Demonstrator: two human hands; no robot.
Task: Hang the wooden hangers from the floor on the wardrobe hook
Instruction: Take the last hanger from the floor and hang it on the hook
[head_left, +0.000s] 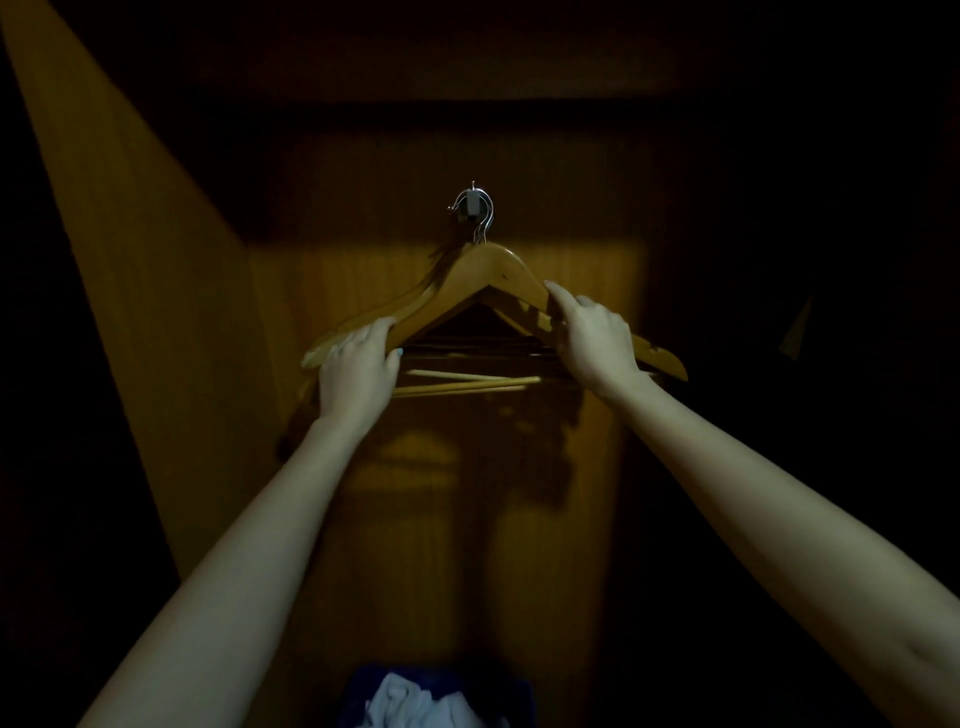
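As L hand (358, 364) & R hand (595, 338) grip the wooden hangers (491, 267), uneven release could tip them off wardrobe hook (470, 205)

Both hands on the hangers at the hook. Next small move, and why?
Probably ease both hands off. The hangers appear to hang by their wire necks from the wardrobe hook, with the left hand and right hand each gripping a wooden shoulder. The stack looks fanned leftward, so release gently.
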